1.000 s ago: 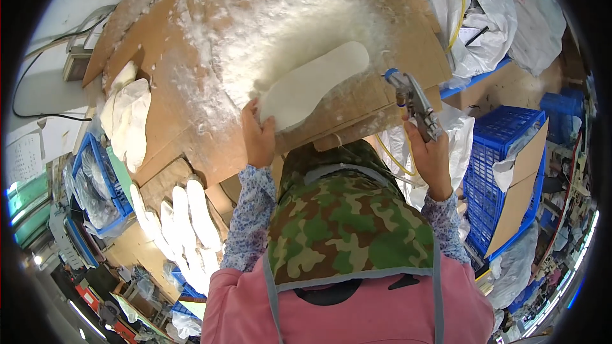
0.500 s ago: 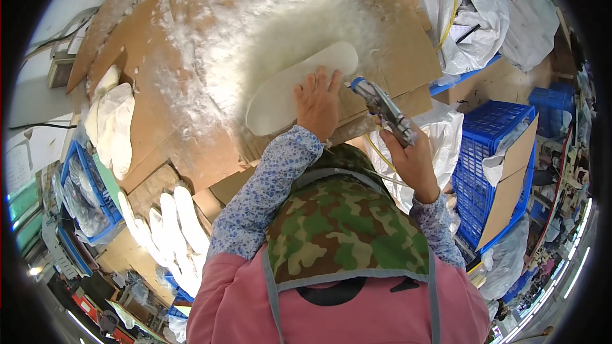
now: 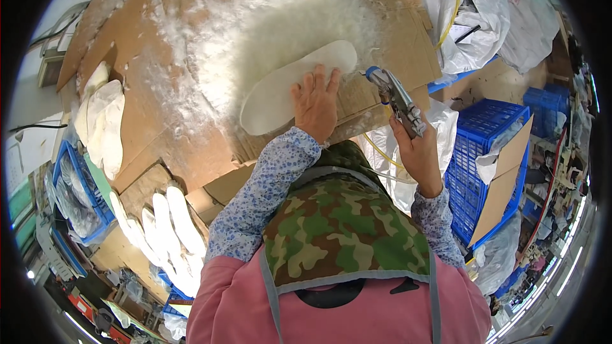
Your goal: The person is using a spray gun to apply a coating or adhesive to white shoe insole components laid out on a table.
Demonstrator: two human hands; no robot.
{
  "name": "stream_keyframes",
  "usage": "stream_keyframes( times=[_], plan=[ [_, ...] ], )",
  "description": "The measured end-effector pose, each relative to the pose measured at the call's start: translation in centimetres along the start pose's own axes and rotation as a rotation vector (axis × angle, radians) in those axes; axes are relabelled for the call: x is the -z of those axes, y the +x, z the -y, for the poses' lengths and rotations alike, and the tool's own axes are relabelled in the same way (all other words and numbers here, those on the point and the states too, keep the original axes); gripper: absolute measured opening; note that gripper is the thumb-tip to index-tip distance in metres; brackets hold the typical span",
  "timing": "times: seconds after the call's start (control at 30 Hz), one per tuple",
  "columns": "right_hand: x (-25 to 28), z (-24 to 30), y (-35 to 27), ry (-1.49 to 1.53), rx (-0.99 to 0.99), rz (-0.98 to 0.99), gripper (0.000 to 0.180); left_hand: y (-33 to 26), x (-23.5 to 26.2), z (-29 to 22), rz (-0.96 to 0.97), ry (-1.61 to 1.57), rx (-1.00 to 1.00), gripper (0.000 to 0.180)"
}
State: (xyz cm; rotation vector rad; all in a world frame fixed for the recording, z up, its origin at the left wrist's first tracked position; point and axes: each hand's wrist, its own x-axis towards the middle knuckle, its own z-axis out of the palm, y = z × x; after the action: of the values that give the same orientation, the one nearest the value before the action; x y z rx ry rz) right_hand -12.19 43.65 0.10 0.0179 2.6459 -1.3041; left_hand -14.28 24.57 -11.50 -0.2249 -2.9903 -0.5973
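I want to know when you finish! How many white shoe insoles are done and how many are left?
Done or waiting, I cannot tell: one row of white insoles lies lower left, another stack at the cardboard's edge. In hand: the left hand presses one insole flat, and the right hand aims a spray gun at it.

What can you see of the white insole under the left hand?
The insole is a flat, white, foot-shaped piece, seemingly foam or felt, with rounded ends. It lies flat on the cardboard, set diagonally, one end up and to the right, the other lower left, amid white fluffy residue. The left hand presses palm-down on its middle, fingers spread. The spray gun in the right hand points at its upper end, apart from it.
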Motion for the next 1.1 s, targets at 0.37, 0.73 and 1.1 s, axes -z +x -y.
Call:
stream_keyframes(
  times=[0.37, 0.73, 1.1],
  plan=[
    [-1.7, 0.7, -1.2, 0.072, 0.031, 0.024, 0.021, -2.6, 2.6, 1.6, -0.078, -0.067, -0.009, 0.040],
    [-4.8, 4.6, -2.2, 0.016, 0.039, 0.175, 0.021, -10.1, 4.9, 8.4, -0.288, -0.160, 0.490, 0.047],
    [-8.1, 5.2, -4.0, 0.043, 0.187, 0.457, 0.034, -10.5, 5.3, 9.9, -0.214, -0.680, 0.676, 0.036]
  ],
)
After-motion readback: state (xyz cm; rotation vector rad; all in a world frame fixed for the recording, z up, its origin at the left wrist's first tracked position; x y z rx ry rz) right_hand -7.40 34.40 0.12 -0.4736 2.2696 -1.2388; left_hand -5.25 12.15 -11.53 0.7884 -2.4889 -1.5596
